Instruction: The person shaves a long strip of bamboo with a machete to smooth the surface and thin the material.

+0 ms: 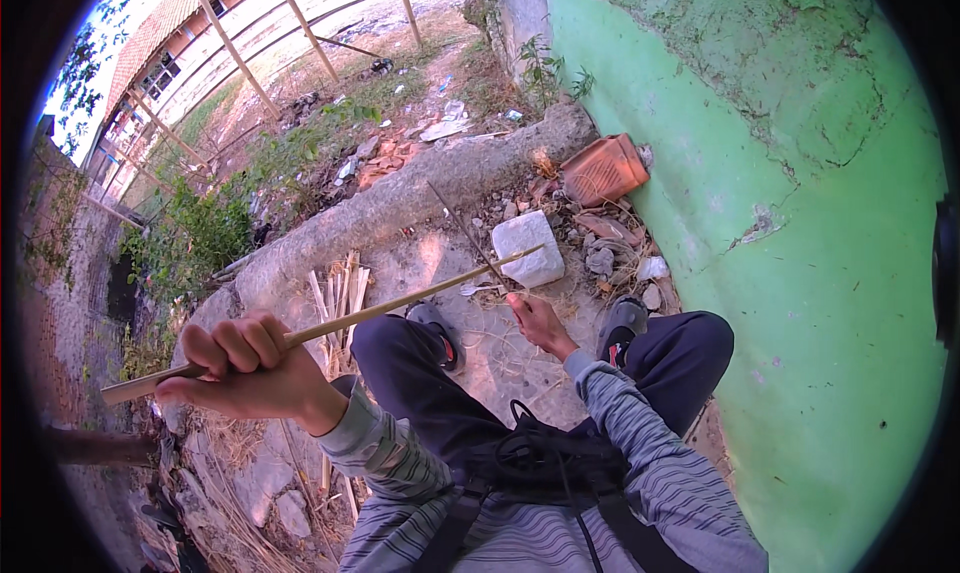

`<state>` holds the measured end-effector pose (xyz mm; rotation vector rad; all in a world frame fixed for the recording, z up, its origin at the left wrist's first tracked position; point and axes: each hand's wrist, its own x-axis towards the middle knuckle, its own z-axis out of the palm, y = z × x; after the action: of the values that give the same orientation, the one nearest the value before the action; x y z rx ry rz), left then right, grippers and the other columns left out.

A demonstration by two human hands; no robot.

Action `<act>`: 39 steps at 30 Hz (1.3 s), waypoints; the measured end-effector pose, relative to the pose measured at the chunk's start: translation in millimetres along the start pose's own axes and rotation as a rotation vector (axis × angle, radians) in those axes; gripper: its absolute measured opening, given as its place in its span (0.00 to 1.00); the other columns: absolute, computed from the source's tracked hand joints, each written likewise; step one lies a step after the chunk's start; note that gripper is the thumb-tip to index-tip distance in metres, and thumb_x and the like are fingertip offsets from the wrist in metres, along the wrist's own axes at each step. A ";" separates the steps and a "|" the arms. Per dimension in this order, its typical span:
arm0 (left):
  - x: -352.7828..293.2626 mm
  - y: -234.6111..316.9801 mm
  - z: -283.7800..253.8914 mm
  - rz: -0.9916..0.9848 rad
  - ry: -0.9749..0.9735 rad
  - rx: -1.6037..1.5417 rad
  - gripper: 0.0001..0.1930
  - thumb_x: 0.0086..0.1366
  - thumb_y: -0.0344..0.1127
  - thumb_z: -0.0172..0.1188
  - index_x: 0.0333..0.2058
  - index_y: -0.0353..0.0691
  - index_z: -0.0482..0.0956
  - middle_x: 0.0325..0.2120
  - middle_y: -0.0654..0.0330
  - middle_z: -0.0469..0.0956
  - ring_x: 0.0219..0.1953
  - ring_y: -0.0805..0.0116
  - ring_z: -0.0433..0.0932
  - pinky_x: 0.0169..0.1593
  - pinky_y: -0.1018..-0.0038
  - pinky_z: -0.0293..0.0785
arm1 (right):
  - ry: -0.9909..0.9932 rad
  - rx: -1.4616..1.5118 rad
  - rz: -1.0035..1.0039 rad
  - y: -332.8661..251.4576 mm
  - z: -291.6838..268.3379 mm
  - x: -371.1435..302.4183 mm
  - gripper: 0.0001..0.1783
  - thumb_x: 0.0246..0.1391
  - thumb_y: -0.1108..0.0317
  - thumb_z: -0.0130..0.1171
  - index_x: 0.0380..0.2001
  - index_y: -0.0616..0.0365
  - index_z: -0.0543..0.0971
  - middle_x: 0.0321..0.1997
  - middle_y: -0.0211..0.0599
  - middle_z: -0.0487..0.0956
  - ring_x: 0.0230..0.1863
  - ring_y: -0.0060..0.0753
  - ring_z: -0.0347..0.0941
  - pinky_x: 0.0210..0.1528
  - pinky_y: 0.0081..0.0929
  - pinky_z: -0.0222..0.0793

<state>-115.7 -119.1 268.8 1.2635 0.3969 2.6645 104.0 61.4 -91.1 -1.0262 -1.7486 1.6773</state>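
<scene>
My left hand [250,368] is raised at the left, its fingers wrapped round a long bamboo strip [400,301]. One end sticks out past the thumb; the rest slants up to the right. My right hand [540,323] is closed in front of my knees on the handle of what looks like a long, thin, dark-bladed knife [458,221]. Its blade points up and to the left. In this view the strip crosses the knife near the handle; whether they touch I cannot tell. Behind the strip's far tip sits a white block [520,235] on the ground.
Split bamboo pieces [345,298] lie left of my feet. A low concrete ledge [370,208] runs behind the white block. An orange roof tile [605,171] and rubble [600,258] lie against the green wall [800,303] on my right. Bushes and wooden poles stand beyond the ledge.
</scene>
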 end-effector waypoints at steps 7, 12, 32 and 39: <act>4.3 -0.5 1.2 -0.030 0.046 0.027 0.31 0.74 0.70 0.41 0.23 0.53 0.50 0.10 0.72 0.45 0.11 0.83 0.38 0.12 0.77 0.34 | 0.105 0.065 0.496 48.5 -39.4 7.6 0.36 0.67 0.31 0.47 0.19 0.52 0.67 0.13 0.25 0.65 0.11 0.20 0.60 0.13 0.24 0.55; 3.1 -1.6 1.3 0.003 0.118 0.108 0.31 0.74 0.70 0.41 0.23 0.52 0.51 0.11 0.72 0.44 0.11 0.82 0.37 0.13 0.77 0.34 | 0.057 0.151 0.359 43.9 -19.7 0.3 0.36 0.65 0.30 0.50 0.19 0.52 0.67 0.12 0.23 0.63 0.10 0.19 0.58 0.12 0.24 0.55; -32.3 7.6 5.6 0.034 -0.180 -0.004 0.20 0.79 0.57 0.42 0.36 0.47 0.61 0.19 0.71 0.49 0.19 0.79 0.44 0.22 0.75 0.44 | 0.038 -0.115 -0.061 0.4 17.7 -23.7 0.13 0.45 0.68 0.70 0.21 0.59 0.74 0.20 0.27 0.74 0.24 0.21 0.68 0.31 0.29 0.67; -38.7 2.0 16.9 0.116 -0.055 0.161 0.23 0.80 0.58 0.38 0.30 0.50 0.50 0.15 0.71 0.45 0.16 0.80 0.39 0.19 0.76 0.39 | 0.080 -0.135 -0.098 18.6 18.7 -12.7 0.11 0.45 0.67 0.69 0.24 0.59 0.77 0.20 0.33 0.77 0.24 0.27 0.73 0.32 0.33 0.71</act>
<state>-78.3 -128.3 251.3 1.4441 0.5559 2.7329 99.9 39.1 -109.6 -1.0337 -1.8493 1.4557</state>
